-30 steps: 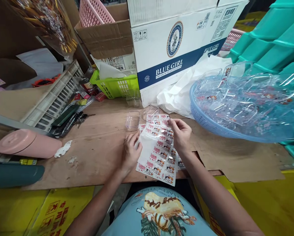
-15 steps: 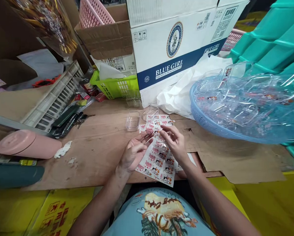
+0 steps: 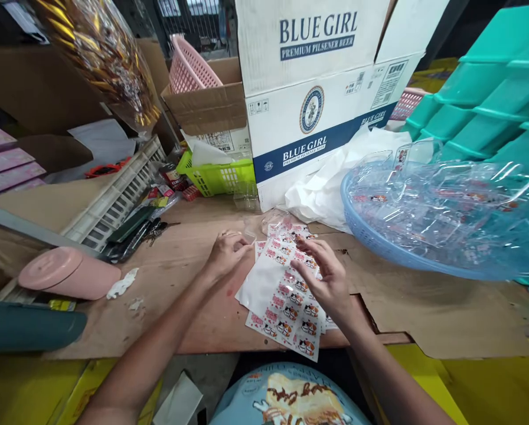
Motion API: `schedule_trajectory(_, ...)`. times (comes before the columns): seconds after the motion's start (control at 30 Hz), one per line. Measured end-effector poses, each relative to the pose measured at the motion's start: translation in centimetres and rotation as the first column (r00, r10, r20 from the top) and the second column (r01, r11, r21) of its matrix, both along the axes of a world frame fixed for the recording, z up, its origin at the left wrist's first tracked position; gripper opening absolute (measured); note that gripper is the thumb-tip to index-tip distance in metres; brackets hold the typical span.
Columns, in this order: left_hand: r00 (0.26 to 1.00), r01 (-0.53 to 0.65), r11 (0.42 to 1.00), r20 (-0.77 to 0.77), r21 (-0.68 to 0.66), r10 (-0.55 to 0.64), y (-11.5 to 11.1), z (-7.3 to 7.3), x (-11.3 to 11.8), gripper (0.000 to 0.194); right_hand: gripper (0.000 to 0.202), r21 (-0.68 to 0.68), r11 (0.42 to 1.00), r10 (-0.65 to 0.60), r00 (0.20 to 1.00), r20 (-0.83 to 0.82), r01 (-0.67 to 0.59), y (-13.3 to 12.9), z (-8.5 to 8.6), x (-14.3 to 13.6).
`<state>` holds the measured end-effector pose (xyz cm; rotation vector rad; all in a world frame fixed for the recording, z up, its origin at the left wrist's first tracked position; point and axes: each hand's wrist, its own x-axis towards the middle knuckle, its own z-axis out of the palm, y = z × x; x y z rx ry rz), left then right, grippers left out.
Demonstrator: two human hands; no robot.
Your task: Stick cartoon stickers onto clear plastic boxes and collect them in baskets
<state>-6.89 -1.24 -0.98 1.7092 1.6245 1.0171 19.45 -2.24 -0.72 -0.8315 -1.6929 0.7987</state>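
My left hand (image 3: 229, 255) pinches the near edge of a small clear plastic box (image 3: 249, 231), and its fingertips partly cover the box. My right hand (image 3: 324, 274) hovers over the sticker sheet (image 3: 286, 307), thumb and index finger apart. A small printed sticker (image 3: 299, 238) seems to cling to its index fingertip; the print behind makes it hard to separate. Cat pictures and pink lettering cover the sheet, which has a bare white strip along its left side. Another clear plastic piece (image 3: 277, 221) lies beyond the sheets.
On the right stands a blue basket (image 3: 357, 230) heaped with clear plastic boxes, beside stacked teal bins (image 3: 477, 118). A white beer carton (image 3: 264, 133) rises at the back, next to a lime-green basket (image 3: 211, 180). A pink cup (image 3: 69, 273) lies at the left.
My left hand has moved left and away, from the sheet to the clear box. My right hand has drawn apart from it and stays over the sheet. The view has tilted up.
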Motion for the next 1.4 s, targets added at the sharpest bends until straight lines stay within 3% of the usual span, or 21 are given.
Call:
schedule_trajectory(0.07,0.939,0.057,0.985,0.345,-0.164,0.003,-1.1,0.8,1.0,0.025,0.087,0.085,0.988,0.119,0.988,0.096,-0.127,-0.2,-0.4,-0.5)
schedule_trajectory(0.13,0.708,0.219,0.933,0.705,-0.286,0.05,-2.8,1.6,2.5,0.033,0.116,0.067,0.962,0.256,0.959,0.118,-0.265,-0.1,-0.7,-1.1)
schedule_trajectory(0.2,0.468,0.346,0.896,0.879,-0.278,0.092,-4.4,2.0,4.2,0.041,0.121,-0.068,0.935,0.35,0.936,0.021,-0.348,0.3,-0.9,-1.8)
schedule_trajectory(0.27,0.395,0.375,0.895,0.915,-0.242,0.082,-5.6,1.9,5.7,0.043,0.119,-0.24,0.886,0.389,0.918,-0.082,-0.397,0.9,-1.0,-2.3)
schedule_trajectory(0.33,0.411,0.328,0.914,0.907,-0.238,0.089,-6.3,1.5,6.8,0.036,0.117,-0.333,0.856,0.384,0.918,-0.102,-0.396,1.4,-0.8,-2.3)
schedule_trajectory(0.43,0.396,0.214,0.948,0.908,-0.234,0.135,-6.6,1.0,7.4,0.02,0.108,-0.298,0.92,0.247,0.967,-0.065,-0.255,1.0,0.1,-1.2)
schedule_trajectory(0.5,0.363,0.206,0.955,0.923,-0.215,0.129,-6.7,1.0,7.4,0.019,0.091,-0.32,0.907,0.236,0.96,-0.152,-0.274,-0.2,0.8,0.1)
schedule_trajectory(0.53,0.35,0.21,0.956,0.929,-0.206,0.123,-6.7,0.9,7.4,0.021,0.08,-0.369,0.857,0.29,0.928,-0.235,-0.361,-1.0,1.0,0.7)
schedule_trajectory(0.6,0.329,0.211,0.958,0.937,-0.195,0.119,-6.8,0.8,7.6,0.025,0.062,-0.453,0.676,0.405,0.807,-0.43,-0.581,-2.6,1.1,1.8)
schedule_trajectory(0.67,0.311,0.199,0.961,0.942,-0.191,0.123,-7.0,0.5,7.8,0.024,0.056,-0.484,0.51,0.442,0.7,-0.561,-0.711,-4.0,0.7,2.4)
schedule_trajectory(0.77,0.318,0.185,0.963,0.939,-0.195,0.129,-7.2,-0.1,8.3,0.017,0.056,-0.498,0.407,0.418,0.641,-0.644,-0.766,-5.2,-0.3,2.4)
schedule_trajectory(1.0,0.386,0.176,0.964,0.914,-0.202,0.121,-7.2,0.2,8.7,0.018,0.06,-0.52,0.347,0.366,0.623,-0.692,-0.781,-5.3,-1.1,1.9)
schedule_trajectory(1.4,0.376,0.185,0.968,0.922,-0.171,0.091,-7.2,0.4,8.8,0.018,0.054,-0.551,0.322,0.322,0.636,-0.701,-0.77,-5.3,-1.4,1.5)
